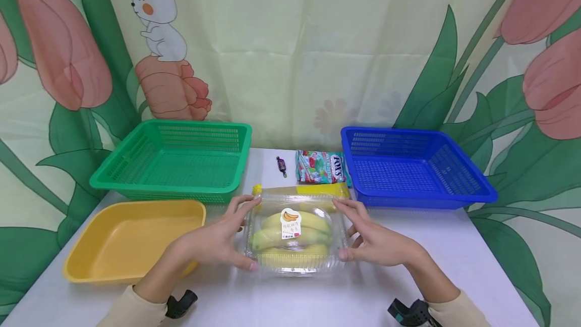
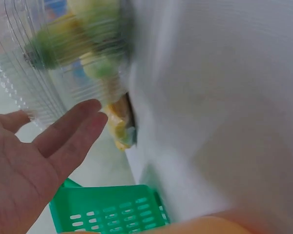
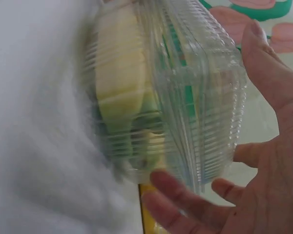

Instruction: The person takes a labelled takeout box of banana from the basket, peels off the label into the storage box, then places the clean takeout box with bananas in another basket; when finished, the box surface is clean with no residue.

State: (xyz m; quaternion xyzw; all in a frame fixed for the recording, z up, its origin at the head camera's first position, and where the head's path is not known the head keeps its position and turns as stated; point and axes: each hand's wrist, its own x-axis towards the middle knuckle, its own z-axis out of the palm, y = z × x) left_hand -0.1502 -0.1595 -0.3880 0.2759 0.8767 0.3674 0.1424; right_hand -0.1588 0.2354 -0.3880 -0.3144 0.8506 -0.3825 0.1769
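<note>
A clear plastic box [image 1: 297, 266] of bananas [image 1: 290, 238] sits at the middle of the table, between both hands. It bears a white label with a banana picture. The left hand [image 1: 220, 233] lies along its left side, fingers fairly straight, fingertips at the far corner and thumb by the near one. In the left wrist view those fingers [image 2: 75, 131] reach toward the box wall. On the other side the right hand [image 1: 379, 236] has its fingers spread, with index finger and thumb at the box's edge. Directly behind lies a yellow-capped bottle-like item [image 1: 322, 189], partly hidden.
A green basket [image 1: 195, 173] stands at back left, with a yellow basin [image 1: 136, 238] in front of it. The blue basket [image 1: 417, 198] is at back right. Between the baskets lie a FOX'S candy bag [image 1: 320, 166] and a small purple wrapped candy [image 1: 281, 166].
</note>
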